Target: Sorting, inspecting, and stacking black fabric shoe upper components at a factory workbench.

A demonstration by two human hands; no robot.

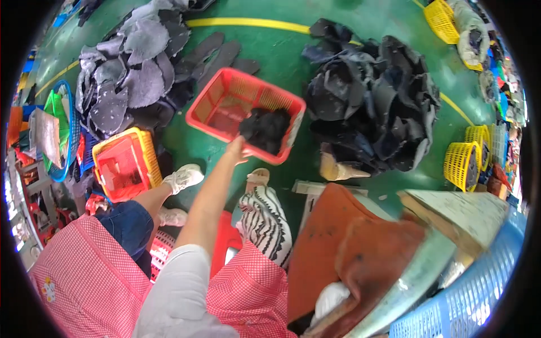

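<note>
From the lower edge my left arm, in a white sleeve, reaches forward. My left hand (236, 150) is closed at the near rim of a red plastic basket (205, 112), with part of the hand over the rim and some fingers outside it. A bundle of black, soft-looking pieces (265, 128) lies in the right half of this basket, just beyond the hand. My right hand does not show. A white bunched item (331, 298) lies at the brown sheets (332, 242) on the right; what it is I cannot make out.
Piles of dark grey cut pieces lie on the green floor, left (135, 73) and right (372, 101). A yellow and a red basket (127, 163) sit nested at left. Beside me sits a person in a checked apron (90, 276). A worn board (462, 214) and blue crate (468, 304) are right.
</note>
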